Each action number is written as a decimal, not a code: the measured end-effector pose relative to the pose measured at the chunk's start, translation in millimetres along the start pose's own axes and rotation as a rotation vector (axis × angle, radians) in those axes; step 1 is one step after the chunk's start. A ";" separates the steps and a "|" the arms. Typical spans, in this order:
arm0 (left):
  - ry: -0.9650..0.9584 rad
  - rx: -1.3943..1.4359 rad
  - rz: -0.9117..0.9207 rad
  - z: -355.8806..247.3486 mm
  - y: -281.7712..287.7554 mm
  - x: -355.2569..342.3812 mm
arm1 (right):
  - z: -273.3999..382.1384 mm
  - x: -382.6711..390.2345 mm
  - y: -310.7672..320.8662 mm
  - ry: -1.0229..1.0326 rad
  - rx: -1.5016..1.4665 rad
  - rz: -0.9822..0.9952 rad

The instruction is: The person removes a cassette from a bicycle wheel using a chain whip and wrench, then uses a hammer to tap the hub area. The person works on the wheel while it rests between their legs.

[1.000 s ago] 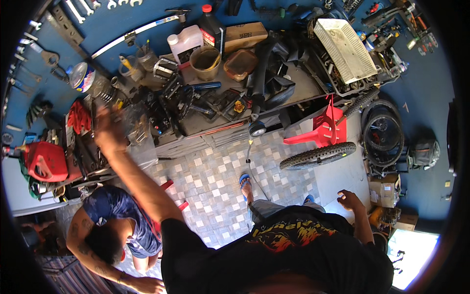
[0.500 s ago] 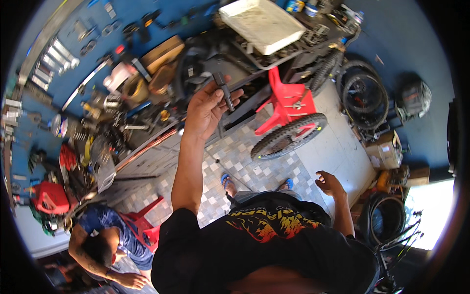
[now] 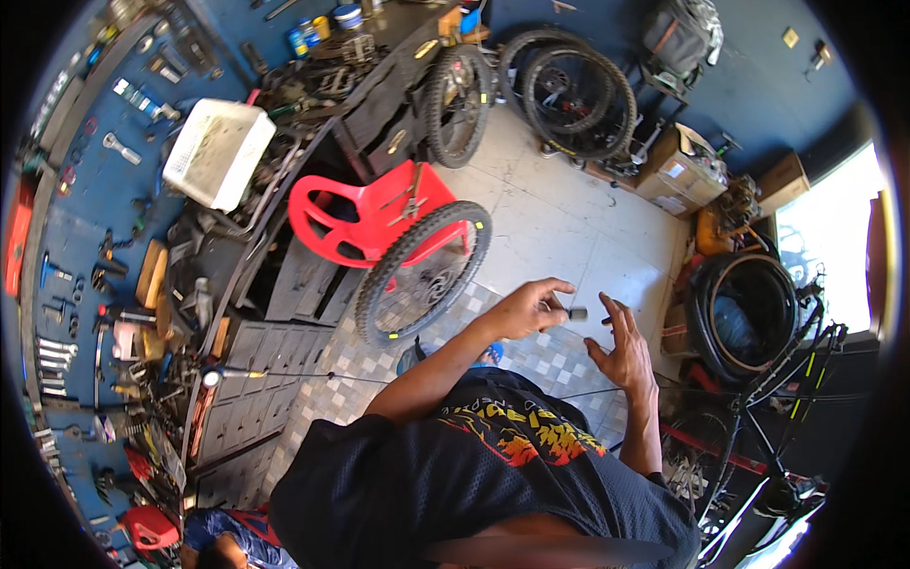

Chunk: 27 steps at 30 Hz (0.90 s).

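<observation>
My left hand [image 3: 531,308] grips a small dark cylindrical tool [image 3: 574,314] between thumb and fingers, held in front of my chest. Just to its right, my right hand [image 3: 621,353] is raised with fingers apart and nothing visibly in it, close to the tool but apparently not touching it. Beyond my hands a red plastic chair [image 3: 341,213] supports a leaning bicycle wheel [image 3: 377,308], and a metal tool [image 3: 413,199] lies on the chair.
Left is a cluttered bench with a white tray [image 3: 216,152] and drawers [image 3: 248,379]. Wheels [image 3: 578,71] and boxes [image 3: 678,171] stand by the far wall; tires [image 3: 739,322] and a bike frame [image 3: 758,398] are at right. Another person [image 3: 223,541] bends at lower left.
My left hand came up from the bench with the dark tool, then swung right toward my right hand, which rose. The view turned rightward, away from the other person.
</observation>
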State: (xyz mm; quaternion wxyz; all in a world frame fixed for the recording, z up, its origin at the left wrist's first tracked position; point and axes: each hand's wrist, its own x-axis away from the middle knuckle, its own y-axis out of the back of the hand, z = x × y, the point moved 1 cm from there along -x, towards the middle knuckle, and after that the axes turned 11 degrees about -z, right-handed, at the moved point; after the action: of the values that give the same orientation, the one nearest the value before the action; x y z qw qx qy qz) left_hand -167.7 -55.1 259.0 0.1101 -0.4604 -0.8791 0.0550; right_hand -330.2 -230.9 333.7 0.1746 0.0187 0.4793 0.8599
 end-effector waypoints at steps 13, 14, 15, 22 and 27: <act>-0.021 -0.410 0.161 5.3 -32.6 -206.2 | -106.1 -113.6 -10.9 -0.099 -0.074 -0.024; -0.010 -0.428 0.158 6.9 -25.9 -225.0 | -118.0 -134.6 -12.9 -0.092 -0.071 -0.020; -0.020 -0.402 0.156 7.5 -16.3 -247.4 | -129.6 -158.3 -15.2 -0.083 -0.066 -0.013; 0.060 -0.363 0.122 -33.9 77.5 -407.0 | -184.3 -349.1 -12.5 -0.110 -0.127 0.079; 0.137 -0.168 0.058 -81.7 139.6 -474.0 | -188.8 -471.5 -10.6 -0.055 -0.151 0.138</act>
State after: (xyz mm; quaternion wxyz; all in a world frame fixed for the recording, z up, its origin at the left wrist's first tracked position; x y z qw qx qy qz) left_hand 225.2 -365.4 242.7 0.1292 -0.4959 -0.8574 -0.0475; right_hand 77.5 -530.3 286.7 0.1290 0.0622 0.4056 0.9027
